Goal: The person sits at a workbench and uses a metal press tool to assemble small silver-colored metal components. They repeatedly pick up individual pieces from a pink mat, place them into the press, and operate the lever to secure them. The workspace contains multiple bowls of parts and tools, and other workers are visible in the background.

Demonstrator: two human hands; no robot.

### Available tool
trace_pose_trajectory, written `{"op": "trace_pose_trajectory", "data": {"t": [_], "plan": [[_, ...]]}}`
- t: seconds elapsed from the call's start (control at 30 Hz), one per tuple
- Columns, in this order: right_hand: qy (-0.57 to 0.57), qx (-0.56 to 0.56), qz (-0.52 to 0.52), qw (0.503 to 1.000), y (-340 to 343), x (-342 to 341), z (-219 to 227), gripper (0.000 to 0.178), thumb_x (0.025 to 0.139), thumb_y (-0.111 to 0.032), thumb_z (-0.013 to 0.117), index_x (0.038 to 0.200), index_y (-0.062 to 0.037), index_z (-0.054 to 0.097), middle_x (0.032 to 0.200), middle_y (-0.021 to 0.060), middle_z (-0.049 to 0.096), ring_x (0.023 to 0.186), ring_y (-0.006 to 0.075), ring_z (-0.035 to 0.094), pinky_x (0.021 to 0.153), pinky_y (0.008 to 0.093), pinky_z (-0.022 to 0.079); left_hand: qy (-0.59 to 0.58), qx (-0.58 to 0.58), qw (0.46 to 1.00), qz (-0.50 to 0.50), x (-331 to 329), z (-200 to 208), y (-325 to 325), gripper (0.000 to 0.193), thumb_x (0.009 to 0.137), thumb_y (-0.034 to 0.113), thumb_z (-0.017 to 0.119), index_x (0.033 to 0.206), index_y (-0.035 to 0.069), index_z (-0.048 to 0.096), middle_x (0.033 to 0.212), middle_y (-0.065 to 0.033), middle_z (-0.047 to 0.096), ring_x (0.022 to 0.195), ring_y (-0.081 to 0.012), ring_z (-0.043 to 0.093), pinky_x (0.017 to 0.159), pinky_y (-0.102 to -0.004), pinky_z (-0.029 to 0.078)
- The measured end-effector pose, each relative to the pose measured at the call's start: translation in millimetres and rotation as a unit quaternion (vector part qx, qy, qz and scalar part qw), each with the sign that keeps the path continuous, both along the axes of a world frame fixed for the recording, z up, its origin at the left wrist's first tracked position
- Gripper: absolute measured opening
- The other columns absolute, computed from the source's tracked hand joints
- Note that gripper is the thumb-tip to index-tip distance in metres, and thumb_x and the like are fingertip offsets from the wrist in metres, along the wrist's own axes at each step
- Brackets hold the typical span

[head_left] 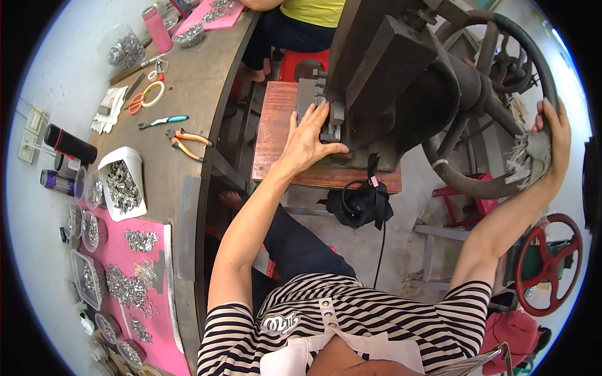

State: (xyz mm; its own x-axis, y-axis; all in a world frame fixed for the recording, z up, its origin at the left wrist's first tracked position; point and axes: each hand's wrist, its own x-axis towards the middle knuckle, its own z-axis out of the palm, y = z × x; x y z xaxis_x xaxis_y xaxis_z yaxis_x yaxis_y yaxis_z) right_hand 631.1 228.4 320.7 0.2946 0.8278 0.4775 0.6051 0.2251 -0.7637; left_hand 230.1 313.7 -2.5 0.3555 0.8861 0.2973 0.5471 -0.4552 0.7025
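Reaching up at twelve o'clock, left hand with grip spread flat, fingertips touching the small metal die block on the press. Right hand at two o'clock, grip clamped on the handwheel rim, well apart from the die.

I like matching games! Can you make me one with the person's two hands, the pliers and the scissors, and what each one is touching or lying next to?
Things:
1. left hand
2. right hand
3. orange-handled pliers
4. orange-handled scissors

Places:
A. grips the rim of the big dark handwheel
B. lies on the workbench near the teal-handled tool
C. rests at the small metal block on the press
D. lies beside the ring of tape

Pairs: 1-C, 2-A, 3-B, 4-D
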Motion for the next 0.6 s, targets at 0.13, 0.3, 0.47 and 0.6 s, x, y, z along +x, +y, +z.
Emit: {"op": "trace_pose_trajectory", "data": {"t": [0.13, 0.3, 0.47, 0.6], "plan": [[0.018, 0.185, -0.094, 0.978, -46, -21, -95, 0.023, 0.098, -0.012, 0.069, 0.113, 0.0032, 0.059, 0.076, 0.0067, 0.059, 0.065, 0.0133, 0.058, 0.064, 0.0282, 0.05, -0.001, -0.003, 1.0, -0.004, 2, -6, 1, 0.116, 0.073, 0.061, 0.085, 0.157, -0.004, 0.038, 0.163, -0.0232, 0.04, 0.158, -0.034, 0.025, 0.128, -0.0576, 0.009], [-0.046, 0.148, -0.16, 0.975, -55, -27, -122, 0.028, 0.094, -0.012, 0.075, 0.111, 0.0042, 0.059, 0.083, 0.0096, 0.066, 0.066, 0.015, 0.064, 0.065, 0.0285, 0.053, -0.005, 0.022, 1.0, 0.009, 3, -3, 8, 0.116, 0.074, 0.062, 0.084, 0.158, -0.004, 0.038, 0.164, -0.0218, 0.039, 0.158, -0.0334, 0.024, 0.128, -0.0566, 0.008], [-0.176, -0.036, -0.082, 0.98, -11, 13, -3, 0.037, 0.095, -0.032, 0.074, 0.108, 0.0001, 0.062, 0.074, 0.0023, 0.057, 0.066, 0.0107, 0.054, 0.064, 0.0272, 0.045, 0.003, -0.001, 1.0, 0.002, 2, -4, 1, 0.117, 0.075, 0.063, 0.083, 0.159, -0.003, 0.035, 0.166, -0.0193, 0.037, 0.159, -0.0329, 0.022, 0.129, -0.0557, 0.008], [-0.129, -0.007, -0.055, 0.99, 11, 8, 13, 0.047, 0.098, -0.027, 0.073, 0.133, 0.0022, 0.06, 0.074, 0.0002, 0.055, 0.066, 0.0086, 0.053, 0.062, 0.0245, 0.043, 0.006, -0.002, 1.0, -0.003, 2, -4, 3, 0.117, 0.075, 0.063, 0.082, 0.159, -0.003, 0.034, 0.166, -0.0199, 0.036, 0.159, -0.033, 0.022, 0.129, -0.0554, 0.008]]}}
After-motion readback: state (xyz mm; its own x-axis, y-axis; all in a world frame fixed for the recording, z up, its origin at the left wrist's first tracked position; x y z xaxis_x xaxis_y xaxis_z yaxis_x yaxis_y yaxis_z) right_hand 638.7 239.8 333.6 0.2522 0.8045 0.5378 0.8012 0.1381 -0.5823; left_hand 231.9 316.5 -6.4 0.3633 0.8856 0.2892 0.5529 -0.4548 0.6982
